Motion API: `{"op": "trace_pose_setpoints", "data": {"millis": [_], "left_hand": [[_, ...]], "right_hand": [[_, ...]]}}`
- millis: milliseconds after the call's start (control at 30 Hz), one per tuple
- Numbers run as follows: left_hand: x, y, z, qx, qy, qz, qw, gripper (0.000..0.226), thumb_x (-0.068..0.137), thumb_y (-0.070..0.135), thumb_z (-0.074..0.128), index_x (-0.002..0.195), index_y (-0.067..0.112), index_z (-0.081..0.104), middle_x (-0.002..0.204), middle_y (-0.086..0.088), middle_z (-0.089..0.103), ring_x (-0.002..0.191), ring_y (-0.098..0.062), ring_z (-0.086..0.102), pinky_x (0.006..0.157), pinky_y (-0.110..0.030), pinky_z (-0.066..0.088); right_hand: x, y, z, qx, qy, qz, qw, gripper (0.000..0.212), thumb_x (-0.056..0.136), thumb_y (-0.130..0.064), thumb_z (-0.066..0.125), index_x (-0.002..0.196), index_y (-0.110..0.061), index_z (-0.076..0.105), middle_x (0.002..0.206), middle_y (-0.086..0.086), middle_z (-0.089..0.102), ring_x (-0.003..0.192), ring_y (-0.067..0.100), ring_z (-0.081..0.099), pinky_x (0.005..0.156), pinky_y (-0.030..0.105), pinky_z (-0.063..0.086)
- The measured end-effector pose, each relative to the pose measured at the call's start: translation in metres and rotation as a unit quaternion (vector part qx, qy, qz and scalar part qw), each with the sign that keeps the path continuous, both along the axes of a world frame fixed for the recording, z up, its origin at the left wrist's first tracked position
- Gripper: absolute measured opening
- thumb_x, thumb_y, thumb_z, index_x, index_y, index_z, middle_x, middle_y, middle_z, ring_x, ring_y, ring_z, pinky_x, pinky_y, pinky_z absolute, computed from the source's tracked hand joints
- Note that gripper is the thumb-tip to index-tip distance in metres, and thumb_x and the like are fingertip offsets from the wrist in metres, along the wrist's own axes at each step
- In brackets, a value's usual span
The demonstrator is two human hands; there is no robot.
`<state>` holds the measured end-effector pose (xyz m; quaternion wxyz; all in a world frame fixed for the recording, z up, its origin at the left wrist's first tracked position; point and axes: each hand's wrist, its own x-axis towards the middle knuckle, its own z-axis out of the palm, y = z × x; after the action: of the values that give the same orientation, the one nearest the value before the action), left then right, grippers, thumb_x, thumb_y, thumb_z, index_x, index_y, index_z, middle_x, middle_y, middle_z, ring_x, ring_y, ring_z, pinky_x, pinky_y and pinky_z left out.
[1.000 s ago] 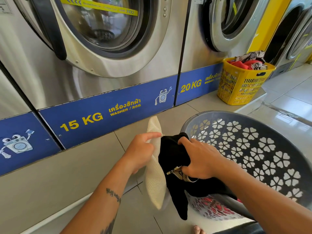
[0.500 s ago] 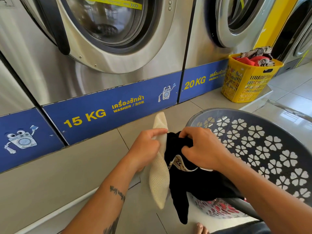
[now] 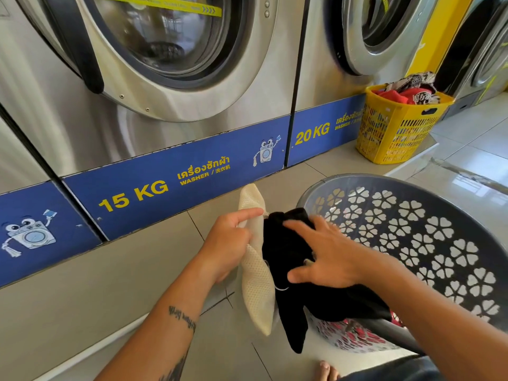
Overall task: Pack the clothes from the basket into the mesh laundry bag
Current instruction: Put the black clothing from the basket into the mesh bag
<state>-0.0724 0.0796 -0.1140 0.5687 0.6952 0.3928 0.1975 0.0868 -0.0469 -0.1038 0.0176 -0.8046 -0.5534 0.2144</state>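
Two hands in view, both on the laundry. Left hand (image 3: 229, 243) is curled tight around the upper edge of the cream mesh laundry bag (image 3: 257, 273), index finger stretched out along the rim, the rest of the fingers pinching the mesh. Bag hangs down from that grip, long and narrow, just left of the black garment (image 3: 291, 273). Right hand (image 3: 327, 255) is spread, fingers extended and slightly blurred, palm lying flat on the black garment, thumb pointing left toward the bag; can't tell if any fabric is actually gripped under it. Black garment sits right against the bag's edge between the two hands; its lower part droops down past the bag and over the near rim of the grey basket (image 3: 428, 243). One grey round basket with flower-shaped cutouts, tipped toward the camera, right of the hands; red and patterned fabric shows through its lower wall. One mesh bag, one black garment out of the basket. Far right, one yellow slotted basket (image 3: 398, 133) heaped with red and patterned clothes, well apart from the hands. Behind, steel washers (image 3: 165, 78) with blue strips marked 15 KG and 20 KG. Tiled floor (image 3: 110, 284) under everything; bare toes at the bottom edge.
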Motion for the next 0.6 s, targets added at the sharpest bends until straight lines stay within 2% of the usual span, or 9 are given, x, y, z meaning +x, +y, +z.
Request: {"op": "trace_pose_setpoints", "data": {"millis": [67,100,200,267,333,400,467,567,600], "left_hand": [[0.001,-0.001,0.001,-0.001,0.000,-0.003,1.000,0.059,0.088,-0.007,0.042,0.129,0.031,0.063,0.137,0.005,0.048,0.137,-0.018,0.038,0.113,-0.042,0.034],[0.002,-0.001,0.002,-0.003,0.001,-0.004,1.000,0.059,0.089,-0.006,0.042,0.129,0.031,0.063,0.142,0.003,0.046,0.137,-0.020,0.037,0.113,-0.043,0.034],[0.003,-0.002,0.002,-0.002,-0.003,-0.007,1.000,0.058,0.088,-0.005,0.042,0.129,0.032,0.063,0.145,0.002,0.046,0.137,-0.018,0.038,0.113,-0.042,0.034],[0.004,-0.002,0.001,0.004,-0.008,-0.010,1.000,0.059,0.086,-0.005,0.042,0.127,0.032,0.064,0.142,0.004,0.050,0.131,-0.013,0.045,0.108,-0.034,0.040],[0.003,-0.002,0.000,0.010,-0.016,-0.009,1.000,0.061,0.085,-0.005,0.042,0.125,0.034,0.065,0.138,0.007,0.055,0.121,-0.006,0.053,0.098,-0.025,0.046],[0.002,-0.001,-0.001,0.007,-0.029,0.000,1.000,0.061,0.084,-0.005,0.042,0.121,0.036,0.067,0.133,0.008,0.059,0.122,-0.009,0.054,0.102,-0.032,0.047],[0.000,-0.001,-0.001,-0.007,-0.047,0.016,0.999,0.060,0.084,-0.006,0.042,0.117,0.037,0.069,0.129,0.009,0.061,0.124,-0.012,0.054,0.107,-0.039,0.043],[0.000,-0.005,0.002,-0.045,-0.084,0.010,0.995,0.058,0.086,-0.005,0.044,0.115,0.037,0.070,0.131,0.006,0.060,0.124,-0.014,0.054,0.108,-0.042,0.042],[-0.001,-0.007,0.003,-0.056,-0.093,0.006,0.994,0.057,0.087,-0.005,0.044,0.115,0.037,0.070,0.130,0.006,0.060,0.123,-0.014,0.055,0.106,-0.043,0.043]], "right_hand": [[-0.004,-0.002,-0.012,-0.018,-0.055,0.022,0.998,0.092,0.075,-0.055,0.065,0.150,-0.045,0.012,0.140,0.009,0.027,0.130,0.039,0.041,0.101,0.051,0.047],[-0.006,-0.002,-0.013,-0.003,-0.097,0.026,0.995,0.086,0.077,-0.049,0.064,0.149,-0.042,0.017,0.133,0.009,0.032,0.122,0.038,0.047,0.093,0.048,0.051],[-0.017,0.004,-0.006,0.052,-0.182,0.033,0.981,0.067,0.079,-0.037,0.061,0.141,-0.034,0.037,0.122,0.007,0.042,0.108,0.032,0.055,0.076,0.040,0.053],[-0.025,0.008,0.000,0.089,-0.186,0.036,0.978,0.057,0.080,-0.030,0.061,0.134,-0.028,0.046,0.115,0.005,0.048,0.101,0.029,0.058,0.070,0.037,0.051],[-0.031,0.011,0.005,0.133,-0.140,0.023,0.981,0.057,0.077,-0.025,0.063,0.133,-0.025,0.047,0.113,0.002,0.053,0.099,0.028,0.061,0.071,0.037,0.052],[-0.033,0.015,0.004,0.179,-0.070,0.004,0.981,0.061,0.075,-0.020,0.064,0.134,-0.023,0.047,0.116,0.000,0.060,0.100,0.028,0.062,0.073,0.037,0.051],[-0.032,0.018,-0.001,0.192,-0.045,0.036,0.980,0.056,0.073,-0.018,0.063,0.127,-0.023,0.051,0.113,-0.002,0.064,0.101,0.027,0.063,0.075,0.038,0.051],[-0.035,0.024,-0.023,0.138,-0.156,0.175,0.962,0.022,0.073,-0.026,0.061,0.094,-0.020,0.058,0.091,-0.004,0.064,0.093,0.026,0.059,0.081,0.041,0.044],[-0.037,0.027,-0.031,0.111,-0.195,0.213,0.951,0.018,0.074,-0.030,0.060,0.088,-0.019,0.059,0.087,-0.004,0.062,0.092,0.026,0.056,0.085,0.042,0.039]]}}
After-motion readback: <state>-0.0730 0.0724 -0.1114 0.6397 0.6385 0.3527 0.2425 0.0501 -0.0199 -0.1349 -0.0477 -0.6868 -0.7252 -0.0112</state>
